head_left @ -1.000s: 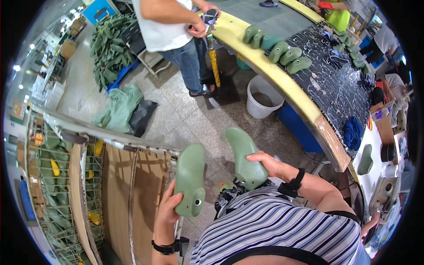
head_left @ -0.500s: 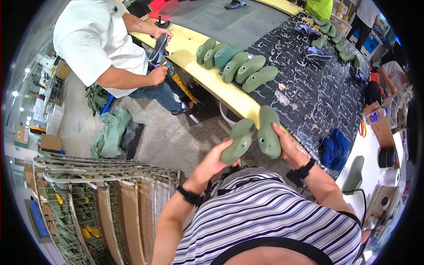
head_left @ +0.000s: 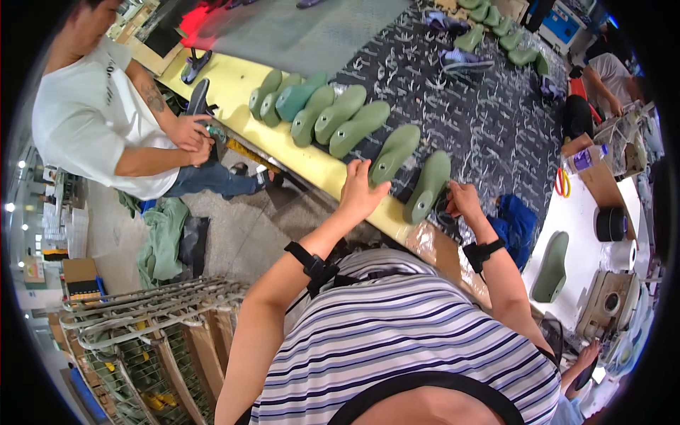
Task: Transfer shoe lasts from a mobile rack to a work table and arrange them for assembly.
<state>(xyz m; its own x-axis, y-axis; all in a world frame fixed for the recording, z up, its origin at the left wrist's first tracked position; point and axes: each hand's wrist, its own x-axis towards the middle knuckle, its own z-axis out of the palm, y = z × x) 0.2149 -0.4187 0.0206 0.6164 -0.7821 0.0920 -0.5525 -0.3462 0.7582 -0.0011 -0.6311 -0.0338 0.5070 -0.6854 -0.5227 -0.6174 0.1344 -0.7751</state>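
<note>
My left hand (head_left: 363,191) has its fingers and thumb around the heel end of a green shoe last (head_left: 397,153), which rests at the edge of the yellow bench strip. Beside it on the right, another green shoe last (head_left: 429,188) lies tilted the same way, its holed end toward me. My right hand (head_left: 465,202) is next to that last, fingers curled in by a small dark thing that I cannot make out. To the left stands a row of several green lasts (head_left: 359,129), one of them more teal (head_left: 297,98).
A dark patterned mat (head_left: 397,64) covers the bench, with purple shoes (head_left: 464,61) and more lasts farther off. A co-worker in a white shirt (head_left: 92,134) handles a shoe at left. Blue cloth (head_left: 513,230) and a white table (head_left: 528,283) are at right, a wire rack (head_left: 149,319) at lower left.
Both lasts, held up over the bench's near edge before, now lie on the bench at the row's right end. My right hand has come off its last; my view has shifted to the right.
</note>
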